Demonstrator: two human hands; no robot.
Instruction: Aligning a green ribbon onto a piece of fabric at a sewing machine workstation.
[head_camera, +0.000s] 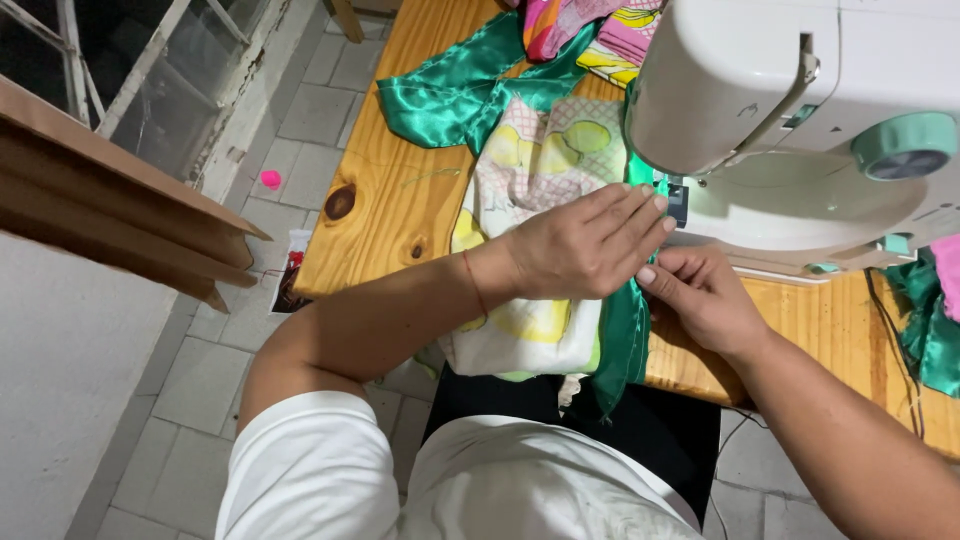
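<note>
A white sewing machine (800, 110) with mint-green knobs stands on a wooden table (380, 200). A pale printed fabric (530, 160) with yellow lemons and a green satin strip (622, 340) lie in front of the machine head. My left hand (585, 245) lies flat on the printed fabric, fingers pointing toward the needle area. My right hand (700, 295) pinches the green strip's edge just below the machine. The needle itself is hidden behind my hands.
More green satin (450, 90) and pink-yellow cloth (580, 25) are piled at the table's far end. Green and pink cloth (935, 320) lies at the right. A tiled floor (210, 370), a window frame (140, 70) and a brown board (110, 190) are at the left.
</note>
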